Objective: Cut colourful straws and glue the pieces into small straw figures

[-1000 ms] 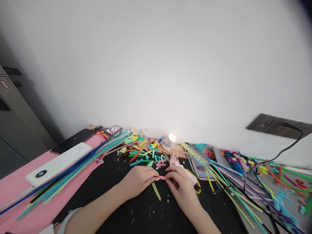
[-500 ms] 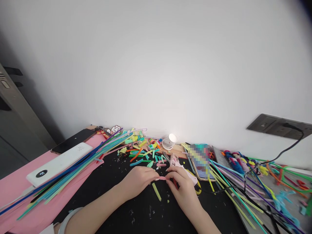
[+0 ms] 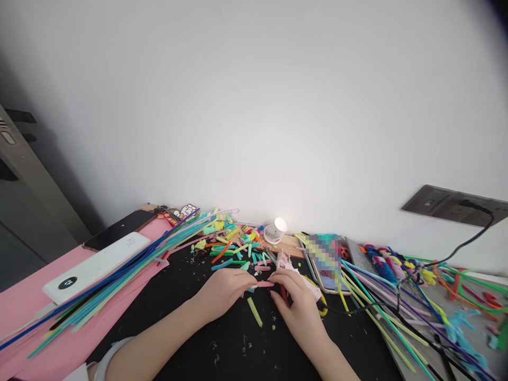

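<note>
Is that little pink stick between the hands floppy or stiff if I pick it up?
Probably a bit stiff: the pink stick looks straight between the left hand and right hand. It's likely light, being short and thin. It might bend, though, because the blue stick nearby is slightly curved.

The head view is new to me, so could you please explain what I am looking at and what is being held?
There is no machine here: a person works bare-handed, and a camera worn on the head looks forward and down. The left hand pinches one end of a short pink piece; the right hand has its fingertips at the other end, though whether they grip it is hard to tell. Beneath is a black mat. Beyond the hands lie short coloured pieces and a paper cup. Long fuzzy stems lie to the left, and a phone to the right.
</note>
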Demonstrator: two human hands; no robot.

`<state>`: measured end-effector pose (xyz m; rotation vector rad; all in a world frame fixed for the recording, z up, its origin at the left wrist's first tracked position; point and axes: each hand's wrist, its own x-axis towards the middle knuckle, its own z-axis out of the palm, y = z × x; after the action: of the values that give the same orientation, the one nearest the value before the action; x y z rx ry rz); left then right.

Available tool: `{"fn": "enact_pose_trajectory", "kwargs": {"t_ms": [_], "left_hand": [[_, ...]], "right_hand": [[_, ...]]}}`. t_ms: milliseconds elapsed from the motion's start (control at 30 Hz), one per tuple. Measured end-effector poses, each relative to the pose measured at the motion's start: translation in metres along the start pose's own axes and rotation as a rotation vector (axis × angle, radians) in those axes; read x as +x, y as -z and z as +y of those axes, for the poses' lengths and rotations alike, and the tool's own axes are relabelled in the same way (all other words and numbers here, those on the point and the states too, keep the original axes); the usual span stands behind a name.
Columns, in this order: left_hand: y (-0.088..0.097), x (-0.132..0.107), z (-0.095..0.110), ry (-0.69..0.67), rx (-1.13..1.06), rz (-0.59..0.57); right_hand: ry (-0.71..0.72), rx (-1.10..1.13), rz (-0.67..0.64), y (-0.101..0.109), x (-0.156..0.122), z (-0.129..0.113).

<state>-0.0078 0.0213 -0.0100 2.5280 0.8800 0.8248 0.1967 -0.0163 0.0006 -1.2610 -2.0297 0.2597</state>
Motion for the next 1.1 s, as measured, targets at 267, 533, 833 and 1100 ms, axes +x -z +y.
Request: {"fn": "enact_pose_trajectory", "kwargs": {"t_ms": [267,533,833,1100], "left_hand": [[0.0065,0.002,-0.0072,0.213,-0.064,0.121],[0.0056,0.0031,-0.0033,0.069,-0.004,-0.047],[0.0076,0.002,-0.0008,0.171,0.084,-0.083],[0.0107,0.0018,0.0016,0.174,0.094,-0.136]], "right_hand": [[-0.027,-0.041,0.079,0.0042,0.0015,-0.0045],[-0.043,-0.044,0.072,0.0027,-0.0005,-0.002],[-0.064,-0.04,0.054,0.0043,-0.0008,-0.0032],[-0.057,-0.028,0.07,0.0029,-0.0005,-0.0016]]}}
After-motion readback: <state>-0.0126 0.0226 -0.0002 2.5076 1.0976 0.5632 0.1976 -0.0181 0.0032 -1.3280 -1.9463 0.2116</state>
